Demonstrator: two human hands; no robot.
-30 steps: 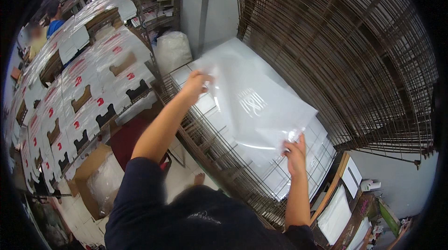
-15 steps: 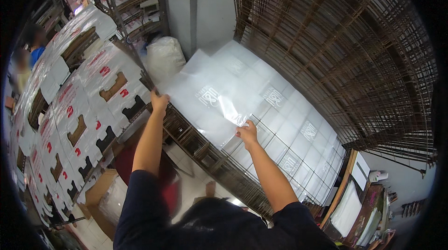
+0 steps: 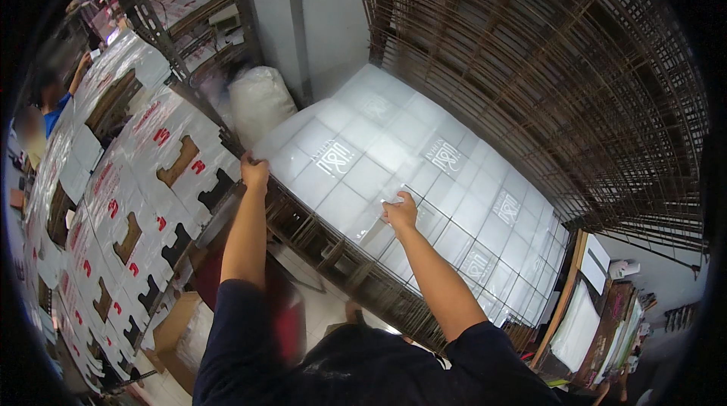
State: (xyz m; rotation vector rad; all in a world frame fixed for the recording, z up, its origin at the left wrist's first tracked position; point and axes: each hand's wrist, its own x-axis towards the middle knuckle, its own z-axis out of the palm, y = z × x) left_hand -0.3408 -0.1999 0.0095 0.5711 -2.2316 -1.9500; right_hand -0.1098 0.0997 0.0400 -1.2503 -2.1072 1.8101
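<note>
A translucent plastic sheet with a white printed emblem [image 3: 344, 186] lies almost flat on a wire drying rack, and the rack's grid shows through it. At the sheet's near left corner, my left hand [image 3: 255, 172] is closed on the edge. My right hand [image 3: 401, 213] pinches the sheet's near right side, thumb and fingers together. More sheets of the same kind [image 3: 509, 209] cover the rack to the right and behind, each with a white print. Along the near side, the stacked wire layers of the rack [image 3: 326, 251] show below the sheets.
Raised wire racks [image 3: 545, 80] lean over the far right. On the left, another rack holds white sheets with red print and cut-outs [image 3: 151, 141]. A white sack [image 3: 261, 99] stands by the wall. An open cardboard box [image 3: 178, 330], a red chair [image 3: 284, 315] and a wooden table [image 3: 564, 300] are nearby.
The held sheet has come down from a lifted, wrinkled position to lie nearly flat on the rack. Both hands remain at its edge. The view has shifted slightly.
</note>
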